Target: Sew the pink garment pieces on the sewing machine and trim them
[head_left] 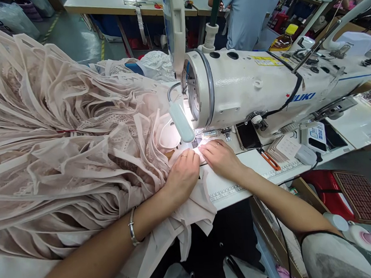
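Note:
Under the lit head of a white sewing machine (242, 89), both hands are on a pale beige fabric piece (192, 210). My left hand (184, 172), closed, pinches the cloth just in front of the needle area. My right hand (219, 158) is beside it on the right, fingers pressed together on the cloth's edge. The fabric hangs over the table's front edge toward my lap. Left of my left hand lies a large heap of beige lace-trimmed garments (80, 170), bundled with a tie. The needle itself is hidden by glare and a pale green lamp (182, 121).
Right of my right hand lie a dark phone (248, 135), an orange cutter (270, 160), a stack of cards (283, 148) and a white box (315, 137). A ruler strip (228, 193) runs along the table edge. A person in blue (245, 18) stands behind the machine.

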Tool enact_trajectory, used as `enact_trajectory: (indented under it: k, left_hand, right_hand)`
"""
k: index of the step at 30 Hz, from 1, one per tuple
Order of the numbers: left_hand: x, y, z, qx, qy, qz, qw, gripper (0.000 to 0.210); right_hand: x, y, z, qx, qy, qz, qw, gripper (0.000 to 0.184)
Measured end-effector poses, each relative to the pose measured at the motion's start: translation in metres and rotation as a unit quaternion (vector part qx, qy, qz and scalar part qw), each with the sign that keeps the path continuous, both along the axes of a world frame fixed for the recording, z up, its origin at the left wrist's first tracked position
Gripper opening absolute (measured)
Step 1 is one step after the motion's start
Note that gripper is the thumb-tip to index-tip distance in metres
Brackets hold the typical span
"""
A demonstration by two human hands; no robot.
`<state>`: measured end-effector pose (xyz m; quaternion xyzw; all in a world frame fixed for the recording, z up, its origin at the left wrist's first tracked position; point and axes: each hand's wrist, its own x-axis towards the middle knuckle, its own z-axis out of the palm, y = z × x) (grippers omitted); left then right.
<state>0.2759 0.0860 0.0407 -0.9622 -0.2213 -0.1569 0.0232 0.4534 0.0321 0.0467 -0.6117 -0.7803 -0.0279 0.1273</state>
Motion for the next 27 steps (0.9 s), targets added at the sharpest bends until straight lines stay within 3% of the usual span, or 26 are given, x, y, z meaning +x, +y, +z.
enact_trajectory:
  k: [5, 11, 22, 27]
  left_hand:
    - [0.007, 0.000, -0.001, 0.000, 0.016, -0.051, 0.999, 0.027]
    - [0.010, 0.004, -0.010, 0.019, 0.015, -0.074, 0.997, 0.042]
    - [0.010, 0.008, -0.005, 0.028, 0.028, -0.072, 0.997, 0.041]
    - [0.009, 0.009, -0.009, -0.017, 0.008, -0.067, 0.998, 0.039]
  right_hand:
    - [0.004, 0.007, 0.002, -0.037, -0.029, 0.026, 0.999, 0.038]
    - [0.019, 0.015, 0.002, -0.114, 0.026, -0.028, 0.993, 0.042]
    - [0.014, 0.019, -0.005, -0.120, 0.071, -0.035, 0.990, 0.042]
    - [0.014, 0.017, -0.004, -0.112, 0.099, -0.047, 0.988, 0.043]
